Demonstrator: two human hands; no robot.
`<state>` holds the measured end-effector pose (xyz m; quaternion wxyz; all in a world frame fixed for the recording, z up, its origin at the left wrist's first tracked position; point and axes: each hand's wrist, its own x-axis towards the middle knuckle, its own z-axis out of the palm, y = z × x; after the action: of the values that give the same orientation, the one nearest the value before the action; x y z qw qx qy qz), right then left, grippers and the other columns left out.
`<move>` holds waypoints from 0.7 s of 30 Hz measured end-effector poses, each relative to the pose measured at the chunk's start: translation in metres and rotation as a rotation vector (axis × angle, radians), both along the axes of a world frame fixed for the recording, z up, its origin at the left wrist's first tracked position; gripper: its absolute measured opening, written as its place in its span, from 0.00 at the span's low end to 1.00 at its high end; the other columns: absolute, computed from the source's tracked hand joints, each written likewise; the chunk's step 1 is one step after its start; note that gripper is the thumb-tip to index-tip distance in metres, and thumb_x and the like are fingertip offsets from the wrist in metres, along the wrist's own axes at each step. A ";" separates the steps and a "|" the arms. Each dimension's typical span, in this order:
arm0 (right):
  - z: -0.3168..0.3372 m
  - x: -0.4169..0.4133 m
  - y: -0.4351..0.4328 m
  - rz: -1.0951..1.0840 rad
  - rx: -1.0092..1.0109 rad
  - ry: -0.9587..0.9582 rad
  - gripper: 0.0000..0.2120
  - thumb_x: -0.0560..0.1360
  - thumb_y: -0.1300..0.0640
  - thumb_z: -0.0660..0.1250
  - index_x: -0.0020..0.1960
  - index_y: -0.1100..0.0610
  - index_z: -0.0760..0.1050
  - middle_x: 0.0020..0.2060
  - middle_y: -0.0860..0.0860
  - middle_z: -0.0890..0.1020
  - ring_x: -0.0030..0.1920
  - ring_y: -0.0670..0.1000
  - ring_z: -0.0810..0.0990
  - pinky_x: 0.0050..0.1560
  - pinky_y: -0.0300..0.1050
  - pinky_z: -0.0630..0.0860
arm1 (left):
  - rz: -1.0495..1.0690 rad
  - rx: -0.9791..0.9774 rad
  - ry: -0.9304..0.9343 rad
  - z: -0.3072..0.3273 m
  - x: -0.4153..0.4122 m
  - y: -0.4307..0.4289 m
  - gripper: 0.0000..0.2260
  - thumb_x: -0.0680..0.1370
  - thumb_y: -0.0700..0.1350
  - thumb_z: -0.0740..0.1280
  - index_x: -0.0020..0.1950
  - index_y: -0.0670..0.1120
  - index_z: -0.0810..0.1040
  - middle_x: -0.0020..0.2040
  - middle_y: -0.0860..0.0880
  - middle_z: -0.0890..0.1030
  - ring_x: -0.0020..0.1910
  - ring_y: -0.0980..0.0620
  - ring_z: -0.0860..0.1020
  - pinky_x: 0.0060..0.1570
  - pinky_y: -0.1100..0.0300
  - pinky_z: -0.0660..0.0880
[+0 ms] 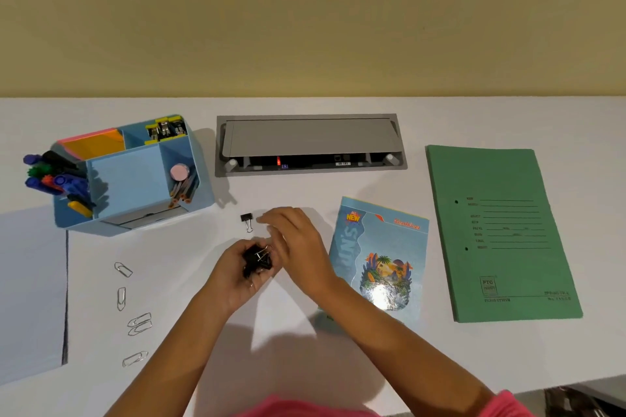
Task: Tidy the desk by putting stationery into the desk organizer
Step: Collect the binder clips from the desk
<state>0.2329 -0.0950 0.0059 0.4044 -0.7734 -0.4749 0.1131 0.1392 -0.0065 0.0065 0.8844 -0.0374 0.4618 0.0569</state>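
The left arm (176, 342) and the right arm (389, 325) are bare. They reach in from the near edge of the desk (305, 189) and meet near its middle. The left hand (237, 276) is palm up, with its fingers curled round a bunch of black binder clips (258, 261). The right hand (296, 240) is palm down just beside it. Its fingers (271, 218) stretch out to the left and hold nothing.

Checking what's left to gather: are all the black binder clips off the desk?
No: one black binder clip lies on the desk near the right hand, apart from the binder clips held in the left hand.
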 end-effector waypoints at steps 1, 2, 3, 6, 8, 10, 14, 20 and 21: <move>0.000 0.004 0.008 -0.013 -0.006 0.004 0.18 0.73 0.70 0.60 0.59 0.60 0.77 0.54 0.54 0.79 0.55 0.52 0.77 0.55 0.41 0.76 | -0.017 0.035 0.036 0.000 -0.003 0.001 0.04 0.75 0.37 0.60 0.43 0.40 0.74 0.37 0.44 0.77 0.36 0.49 0.77 0.38 0.57 0.80; -0.001 0.007 0.015 -0.005 -0.026 0.010 0.21 0.69 0.71 0.59 0.60 0.61 0.77 0.56 0.56 0.79 0.57 0.54 0.77 0.57 0.44 0.76 | -0.027 0.065 0.071 -0.001 -0.006 0.002 0.05 0.76 0.37 0.59 0.43 0.40 0.74 0.37 0.44 0.76 0.37 0.48 0.76 0.38 0.57 0.79; -0.004 0.009 0.022 0.025 -0.066 0.024 0.24 0.67 0.71 0.59 0.61 0.62 0.77 0.58 0.58 0.79 0.59 0.56 0.76 0.59 0.46 0.75 | -0.027 0.074 0.098 -0.001 -0.010 0.002 0.06 0.77 0.38 0.59 0.43 0.40 0.74 0.38 0.44 0.75 0.38 0.48 0.75 0.37 0.58 0.79; -0.020 0.013 0.039 0.189 -0.246 0.036 0.27 0.68 0.77 0.62 0.64 0.60 0.76 0.65 0.58 0.75 0.65 0.58 0.71 0.63 0.49 0.72 | 0.006 0.048 0.132 0.000 -0.023 0.004 0.06 0.77 0.38 0.58 0.43 0.40 0.73 0.39 0.45 0.74 0.39 0.49 0.74 0.36 0.59 0.79; -0.030 0.013 0.043 0.292 -0.294 -0.032 0.21 0.72 0.75 0.64 0.62 0.60 0.77 0.64 0.58 0.76 0.64 0.58 0.72 0.61 0.48 0.73 | 0.034 0.030 0.129 0.002 -0.032 0.006 0.05 0.76 0.37 0.59 0.43 0.40 0.73 0.38 0.45 0.74 0.38 0.49 0.74 0.38 0.59 0.78; -0.037 0.012 0.041 0.337 -0.307 -0.141 0.16 0.71 0.75 0.66 0.56 0.64 0.80 0.56 0.60 0.80 0.57 0.59 0.76 0.53 0.50 0.77 | 0.070 0.008 0.125 0.004 -0.039 0.008 0.03 0.72 0.36 0.61 0.43 0.40 0.73 0.37 0.45 0.74 0.38 0.50 0.74 0.40 0.59 0.78; -0.041 0.000 0.032 0.223 -0.329 -0.182 0.16 0.70 0.77 0.63 0.53 0.65 0.77 0.48 0.60 0.81 0.48 0.57 0.77 0.46 0.47 0.76 | 0.119 0.025 0.106 0.011 -0.055 0.013 0.05 0.67 0.35 0.63 0.41 0.39 0.73 0.33 0.45 0.75 0.36 0.50 0.74 0.38 0.60 0.79; -0.012 -0.051 0.026 -0.424 -0.155 0.965 0.11 0.74 0.71 0.62 0.45 0.59 0.80 0.43 0.56 0.83 0.38 0.49 0.77 0.43 0.37 0.75 | 0.342 0.115 0.181 0.020 -0.057 0.010 0.08 0.76 0.36 0.57 0.38 0.41 0.72 0.33 0.47 0.74 0.33 0.52 0.73 0.30 0.63 0.78; -0.009 -0.060 0.028 -0.476 -0.146 1.180 0.12 0.74 0.71 0.61 0.44 0.60 0.80 0.41 0.56 0.83 0.36 0.50 0.77 0.41 0.39 0.75 | 0.353 0.187 0.206 0.022 -0.056 0.006 0.09 0.76 0.36 0.57 0.37 0.41 0.71 0.31 0.48 0.74 0.30 0.53 0.74 0.29 0.65 0.77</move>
<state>0.1729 -0.0672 -0.0036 0.5583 -0.6908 0.0214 0.4591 0.0834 -0.0006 0.0289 0.8085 -0.0295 0.5288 0.2566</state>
